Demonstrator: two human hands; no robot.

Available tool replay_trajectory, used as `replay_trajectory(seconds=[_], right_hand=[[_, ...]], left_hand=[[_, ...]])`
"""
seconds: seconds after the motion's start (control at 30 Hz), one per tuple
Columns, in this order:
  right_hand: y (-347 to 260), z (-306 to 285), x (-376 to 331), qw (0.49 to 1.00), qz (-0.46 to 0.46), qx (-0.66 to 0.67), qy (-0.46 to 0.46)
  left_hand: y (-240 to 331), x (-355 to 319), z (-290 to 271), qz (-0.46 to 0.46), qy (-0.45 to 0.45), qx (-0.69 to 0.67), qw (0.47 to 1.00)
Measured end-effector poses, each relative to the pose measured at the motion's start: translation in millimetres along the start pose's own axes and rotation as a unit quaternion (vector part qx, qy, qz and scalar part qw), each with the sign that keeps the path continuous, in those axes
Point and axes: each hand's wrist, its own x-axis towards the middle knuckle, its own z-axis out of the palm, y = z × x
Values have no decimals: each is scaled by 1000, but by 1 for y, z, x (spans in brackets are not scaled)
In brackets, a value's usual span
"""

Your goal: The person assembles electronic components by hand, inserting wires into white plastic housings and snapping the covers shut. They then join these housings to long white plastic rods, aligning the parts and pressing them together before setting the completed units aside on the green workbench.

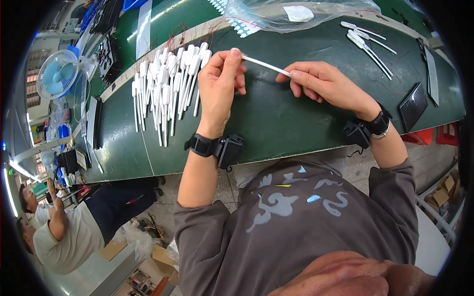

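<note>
On the left of the worktop (276,118), a heap of white sticks (164,74) lies with thick ends toward the far edge and thin ends toward the near edge, fine red wires trailing off the far side. Just right of the heap, the left hand (218,81) pinches one end of a single stick (265,64) between thumb and fingers. That stick is over the worktop's middle, its long axis running mostly along the near edge but tilted, the right end closer to that edge; which end is the thick one I cannot tell. The right hand (322,83) pinches its other end, thumb against forefinger. The step in hand looks like handling this one stick, and the next move probably calls for keeping one pinch firm while the other eases. Toward the far right corner, a few spare sticks (356,40) lie slanted, thin ends toward the right.
</note>
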Motion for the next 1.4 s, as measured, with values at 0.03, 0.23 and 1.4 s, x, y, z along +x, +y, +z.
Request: replay_trajectory(seconds=[0.03, 0.23, 1.4], right_hand=[[2, 0, 1, 1000, -2, 19, -5], [4, 10, 3, 997, -10, 80, -5], [7, 17, 0, 915, -235, -245, 216]], left_hand=[[0, -1, 3, -15, -21, -7, 1000], [-1, -3, 8, -41, -80, -43, 995], [4, -20, 19, 52, -67, 43, 995]])
